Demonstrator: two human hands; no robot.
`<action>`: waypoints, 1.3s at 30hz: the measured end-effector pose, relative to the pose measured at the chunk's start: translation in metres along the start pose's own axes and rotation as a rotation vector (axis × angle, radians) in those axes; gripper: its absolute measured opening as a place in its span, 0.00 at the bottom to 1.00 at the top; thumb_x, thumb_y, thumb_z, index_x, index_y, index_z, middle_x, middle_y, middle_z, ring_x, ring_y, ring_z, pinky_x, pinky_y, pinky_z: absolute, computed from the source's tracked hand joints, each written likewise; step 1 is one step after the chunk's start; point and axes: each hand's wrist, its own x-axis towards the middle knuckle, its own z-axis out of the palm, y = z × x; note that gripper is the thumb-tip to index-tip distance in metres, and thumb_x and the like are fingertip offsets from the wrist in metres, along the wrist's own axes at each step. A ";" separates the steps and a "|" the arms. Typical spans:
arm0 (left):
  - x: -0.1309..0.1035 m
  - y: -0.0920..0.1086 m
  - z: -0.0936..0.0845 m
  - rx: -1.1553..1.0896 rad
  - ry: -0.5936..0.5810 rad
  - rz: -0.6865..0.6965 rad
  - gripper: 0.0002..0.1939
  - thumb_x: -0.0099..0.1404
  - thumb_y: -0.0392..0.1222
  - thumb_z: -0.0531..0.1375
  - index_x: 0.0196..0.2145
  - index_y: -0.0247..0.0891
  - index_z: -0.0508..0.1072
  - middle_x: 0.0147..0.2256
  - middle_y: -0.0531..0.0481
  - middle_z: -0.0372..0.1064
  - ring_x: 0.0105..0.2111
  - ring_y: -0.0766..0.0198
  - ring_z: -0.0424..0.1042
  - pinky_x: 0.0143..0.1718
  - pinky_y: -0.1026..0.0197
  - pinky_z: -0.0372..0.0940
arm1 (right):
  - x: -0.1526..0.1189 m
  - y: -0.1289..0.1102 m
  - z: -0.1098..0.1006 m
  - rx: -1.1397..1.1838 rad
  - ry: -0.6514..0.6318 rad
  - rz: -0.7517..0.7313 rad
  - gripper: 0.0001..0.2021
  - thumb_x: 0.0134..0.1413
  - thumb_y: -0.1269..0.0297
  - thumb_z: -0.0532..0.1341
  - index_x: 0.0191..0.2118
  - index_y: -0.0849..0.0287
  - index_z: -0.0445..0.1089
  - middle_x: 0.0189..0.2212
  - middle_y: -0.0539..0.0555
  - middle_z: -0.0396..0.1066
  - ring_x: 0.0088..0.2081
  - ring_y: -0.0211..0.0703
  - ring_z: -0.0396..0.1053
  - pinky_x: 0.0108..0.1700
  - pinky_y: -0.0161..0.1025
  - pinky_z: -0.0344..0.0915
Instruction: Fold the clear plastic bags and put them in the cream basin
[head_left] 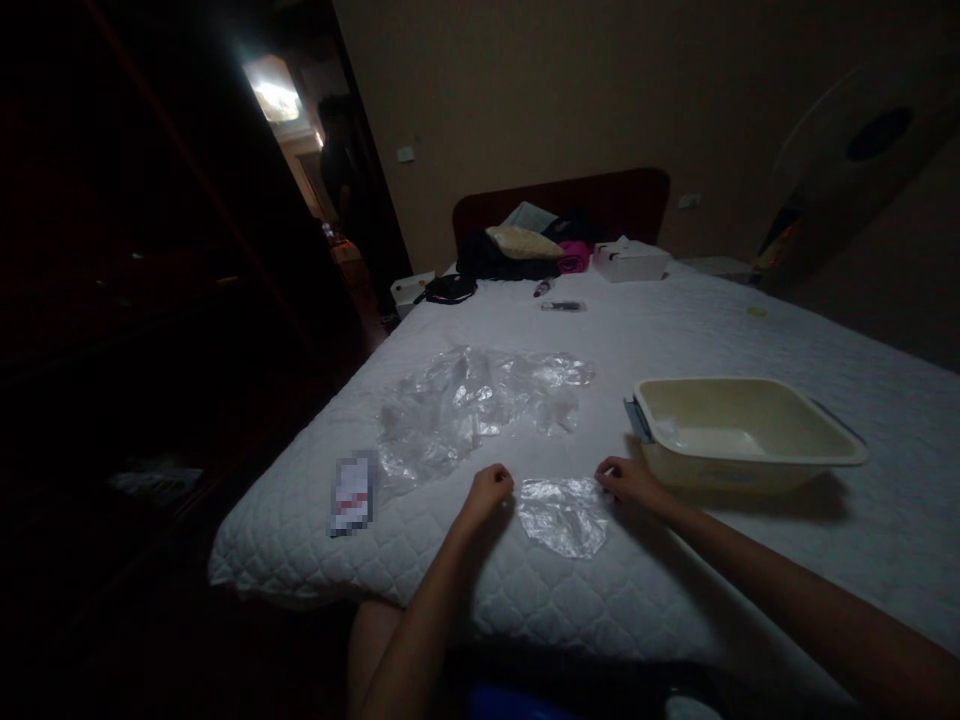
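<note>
A crinkled clear plastic piece (566, 520) lies on the white quilted bed (465, 570), its top edge straight and its lower edge rounded. I cannot tell whether it is a bag or a cover. At its upper left corner, my left hand (491, 485) is closed in a pinch. My right hand (621, 476) pinches the upper right corner, so the top edge is stretched between them. Beyond my hands, more crumpled clear plastic (480, 395) spreads over the bed. Close to my right hand stands a cream plastic basin (750, 470) with grey handles.
A pixelated flat item (352, 495) rests near the bed's left edge. Farther back are a small packaged item (562, 306), a black pouch (450, 289), a white box (630, 262) and piled dark clothes (502, 260). A person (349, 190) stands by the doorway; a fan (847, 150) is at right.
</note>
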 end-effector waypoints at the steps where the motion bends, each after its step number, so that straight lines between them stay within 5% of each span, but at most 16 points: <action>1: -0.001 -0.002 -0.004 -0.013 0.000 -0.042 0.03 0.48 0.35 0.58 0.19 0.35 0.66 0.19 0.53 0.62 0.21 0.68 0.61 0.22 0.68 0.52 | -0.003 0.005 -0.005 0.010 -0.009 0.060 0.12 0.43 0.56 0.58 0.22 0.60 0.66 0.15 0.51 0.66 0.17 0.37 0.63 0.20 0.33 0.57; 5: -0.009 -0.005 -0.007 -0.083 -0.102 -0.201 0.12 0.47 0.43 0.62 0.17 0.34 0.65 0.14 0.53 0.59 0.15 0.71 0.57 0.17 0.68 0.48 | -0.018 0.023 -0.011 0.129 -0.194 0.343 0.24 0.42 0.44 0.57 0.13 0.60 0.59 0.10 0.53 0.63 0.11 0.33 0.57 0.14 0.32 0.51; 8: -0.010 -0.001 -0.002 -0.144 -0.214 -0.279 0.18 0.48 0.53 0.61 0.17 0.33 0.65 0.13 0.53 0.59 0.12 0.73 0.55 0.14 0.68 0.46 | -0.023 0.026 -0.004 0.275 -0.184 0.422 0.23 0.39 0.43 0.60 0.15 0.59 0.56 0.12 0.53 0.66 0.11 0.32 0.58 0.13 0.31 0.52; 15: -0.009 -0.001 0.012 -0.250 -0.266 -0.287 0.18 0.44 0.52 0.64 0.22 0.35 0.64 0.15 0.57 0.58 0.13 0.75 0.56 0.15 0.70 0.48 | -0.010 0.013 0.004 0.348 0.086 0.217 0.16 0.35 0.62 0.66 0.24 0.57 0.56 0.11 0.42 0.61 0.13 0.32 0.60 0.15 0.28 0.54; 21: -0.006 -0.003 0.007 -0.221 -0.308 -0.301 0.20 0.46 0.54 0.63 0.19 0.33 0.65 0.13 0.55 0.60 0.10 0.75 0.52 0.12 0.69 0.43 | 0.003 0.010 -0.008 0.315 0.175 0.235 0.12 0.45 0.55 0.61 0.28 0.58 0.60 0.15 0.47 0.66 0.17 0.35 0.64 0.18 0.30 0.58; 29: -0.001 -0.006 0.012 -0.251 -0.146 -0.281 0.24 0.51 0.61 0.57 0.20 0.34 0.63 0.12 0.57 0.57 0.09 0.72 0.57 0.11 0.68 0.50 | -0.001 0.009 -0.002 0.249 -0.130 0.365 0.23 0.42 0.45 0.59 0.16 0.61 0.60 0.10 0.49 0.62 0.11 0.29 0.55 0.12 0.28 0.50; 39: -0.002 -0.009 0.011 -0.347 -0.217 -0.254 0.15 0.48 0.47 0.63 0.23 0.32 0.66 0.14 0.56 0.61 0.10 0.74 0.59 0.10 0.71 0.50 | -0.005 0.000 0.013 0.368 -0.097 0.282 0.16 0.35 0.57 0.66 0.18 0.58 0.58 0.08 0.44 0.58 0.11 0.29 0.54 0.12 0.27 0.46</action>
